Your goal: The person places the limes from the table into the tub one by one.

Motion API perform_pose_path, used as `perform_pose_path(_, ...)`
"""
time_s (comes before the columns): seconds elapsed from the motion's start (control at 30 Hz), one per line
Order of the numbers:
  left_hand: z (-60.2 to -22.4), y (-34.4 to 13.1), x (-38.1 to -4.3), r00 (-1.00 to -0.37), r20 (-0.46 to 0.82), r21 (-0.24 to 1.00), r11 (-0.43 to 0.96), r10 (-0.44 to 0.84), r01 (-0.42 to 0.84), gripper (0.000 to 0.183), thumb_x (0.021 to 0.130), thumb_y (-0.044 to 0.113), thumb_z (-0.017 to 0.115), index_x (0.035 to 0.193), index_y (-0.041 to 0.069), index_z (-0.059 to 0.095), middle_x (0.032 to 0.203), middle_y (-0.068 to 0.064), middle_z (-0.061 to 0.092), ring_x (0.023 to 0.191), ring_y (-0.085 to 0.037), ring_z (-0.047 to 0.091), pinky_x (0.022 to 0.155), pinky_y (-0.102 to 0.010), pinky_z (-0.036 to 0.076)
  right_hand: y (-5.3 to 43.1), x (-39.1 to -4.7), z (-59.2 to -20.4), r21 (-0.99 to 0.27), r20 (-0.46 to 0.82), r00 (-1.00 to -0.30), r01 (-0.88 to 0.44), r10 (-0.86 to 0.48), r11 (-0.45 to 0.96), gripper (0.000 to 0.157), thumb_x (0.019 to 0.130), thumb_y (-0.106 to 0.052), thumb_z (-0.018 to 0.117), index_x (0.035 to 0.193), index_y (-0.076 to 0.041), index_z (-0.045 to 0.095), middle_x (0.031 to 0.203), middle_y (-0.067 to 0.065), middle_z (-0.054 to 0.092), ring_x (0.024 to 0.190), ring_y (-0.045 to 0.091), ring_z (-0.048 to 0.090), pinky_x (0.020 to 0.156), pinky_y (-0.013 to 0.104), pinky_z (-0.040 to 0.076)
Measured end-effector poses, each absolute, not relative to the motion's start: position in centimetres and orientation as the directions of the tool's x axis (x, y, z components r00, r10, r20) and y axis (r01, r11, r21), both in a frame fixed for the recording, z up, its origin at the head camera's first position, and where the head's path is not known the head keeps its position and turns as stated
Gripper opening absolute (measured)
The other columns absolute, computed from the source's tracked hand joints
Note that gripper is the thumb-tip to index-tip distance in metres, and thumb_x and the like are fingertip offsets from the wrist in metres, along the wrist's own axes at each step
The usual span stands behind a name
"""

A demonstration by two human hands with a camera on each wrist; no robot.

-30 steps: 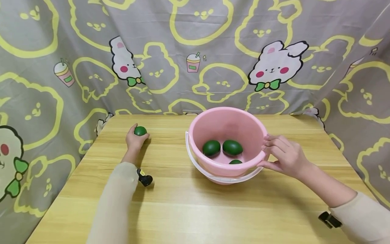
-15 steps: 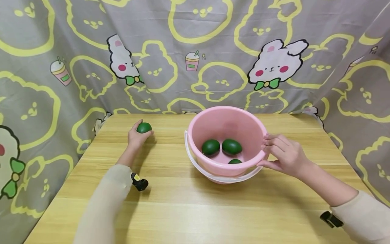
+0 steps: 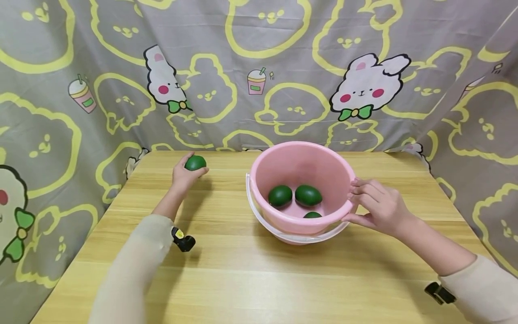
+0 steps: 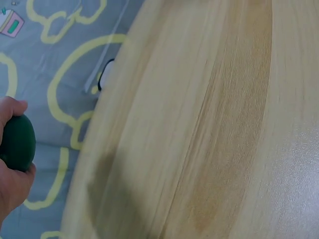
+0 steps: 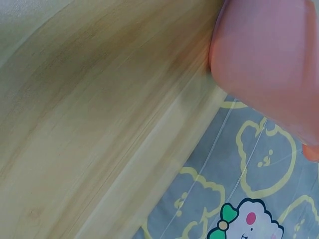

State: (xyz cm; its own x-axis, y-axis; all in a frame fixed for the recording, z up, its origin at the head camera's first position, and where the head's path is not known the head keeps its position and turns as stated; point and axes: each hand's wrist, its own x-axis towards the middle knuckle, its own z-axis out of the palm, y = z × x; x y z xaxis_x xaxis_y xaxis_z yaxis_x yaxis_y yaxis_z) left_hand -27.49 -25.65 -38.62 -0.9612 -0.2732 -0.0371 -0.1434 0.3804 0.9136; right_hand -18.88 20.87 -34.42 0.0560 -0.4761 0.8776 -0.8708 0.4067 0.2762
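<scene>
My left hand [image 3: 185, 176] grips a smooth, dark green avocado [image 3: 196, 163] near the back left of the table, thumb and fingers on either side of it. In the left wrist view the same avocado [image 4: 18, 143] shows at the left edge, apart from the tabletop, and a shadow falls on the wood. A pink bucket [image 3: 301, 158] stands right of centre, its white handle [image 3: 291, 236] lowered toward the front. Inside it lie an avocado [image 3: 280, 196], a second avocado [image 3: 308, 195] and a third avocado [image 3: 312, 215], partly hidden by the rim. My right hand [image 3: 378, 206] holds the bucket's right rim.
The wooden table [image 3: 226, 279] reaches back to a grey curtain [image 3: 226, 40] printed with yellow outlines and rabbits, which also hangs at both sides. In the right wrist view the bucket's pink wall [image 5: 269, 55] fills the upper right.
My left hand has moved a little back and to the right with the avocado, which appears higher now. The right hand and the bucket have stayed in place.
</scene>
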Motion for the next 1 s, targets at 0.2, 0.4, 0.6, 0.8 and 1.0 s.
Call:
perform_pose_path(0.2, -37.6, -25.3, -26.7, -0.978, -0.05, 0.93, 0.348, -0.2, -0.119, 0.079, 0.08, 0.014, 0.073, 0.148, 0.025, 0.033, 0.147, -0.014, 0.032, 0.123, -0.035, 0.04, 0.098, -0.048, 0.042, 20.8, -18.9, -34.5, 0.278, 0.88, 0.061, -0.871, -0.471, 0.406, 0.056, 0.09, -0.051, 0.056, 0.068, 0.0, 0.06, 0.067, 0.012, 0.063, 0.063, 0.028, 0.061, 0.049, 0.043, 0.05)
perform_pose_path(0.4, -36.4, -24.8, -25.8, -0.991, -0.027, 0.924, 0.376, -0.129, -0.075, 0.079, 0.08, 0.015, 0.074, 0.148, 0.026, 0.034, 0.147, -0.014, 0.032, 0.122, -0.036, 0.04, 0.095, -0.047, 0.043, 20.8, -18.9, -34.5, 0.275, 0.879, 0.056, -0.87, -0.473, 0.408, 0.056, 0.09, -0.051, 0.056, 0.068, 0.0, 0.06, 0.067, 0.012, 0.063, 0.064, 0.029, 0.061, 0.049, 0.043, 0.051)
perform_pose_path(0.6, -35.8, -24.1, -24.9, -0.999, -0.018, 0.902, 0.43, -0.051, -0.038, 0.079, 0.081, 0.017, 0.074, 0.148, 0.025, 0.034, 0.148, -0.016, 0.032, 0.12, -0.037, 0.043, 0.093, -0.047, 0.043, 20.8, -18.8, -34.5, 0.272, 0.88, 0.055, -0.872, -0.471, 0.407, 0.056, 0.09, -0.051, 0.057, 0.068, 0.0, 0.06, 0.067, 0.012, 0.063, 0.064, 0.029, 0.061, 0.049, 0.043, 0.051)
perform_pose_path(0.8, -35.5, -23.2, -24.3, -1.0, -0.016, 0.914, 0.406, -0.001, -0.015, 0.077, 0.08, 0.015, 0.074, 0.147, 0.024, 0.037, 0.146, -0.013, 0.035, 0.116, -0.034, 0.045, 0.088, -0.042, 0.045, 20.9, -18.8, -34.6, 0.271, 0.881, 0.053, -0.872, -0.471, 0.408, 0.056, 0.09, -0.051, 0.056, 0.068, 0.0, 0.06, 0.067, 0.012, 0.063, 0.064, 0.028, 0.061, 0.049, 0.043, 0.051)
perform_pose_path(1.0, -34.6, -22.1, -23.6, -0.998, 0.009, 0.942, 0.335, 0.06, 0.029, 0.075, 0.079, 0.01, 0.075, 0.145, 0.022, 0.041, 0.145, -0.004, 0.042, 0.116, -0.028, 0.045, 0.088, -0.036, 0.045, 21.0, -18.8, -34.6, 0.266, 0.879, 0.042, -0.87, -0.475, 0.414, 0.056, 0.09, -0.051, 0.056, 0.069, 0.001, 0.06, 0.068, 0.012, 0.064, 0.065, 0.029, 0.062, 0.051, 0.043, 0.051)
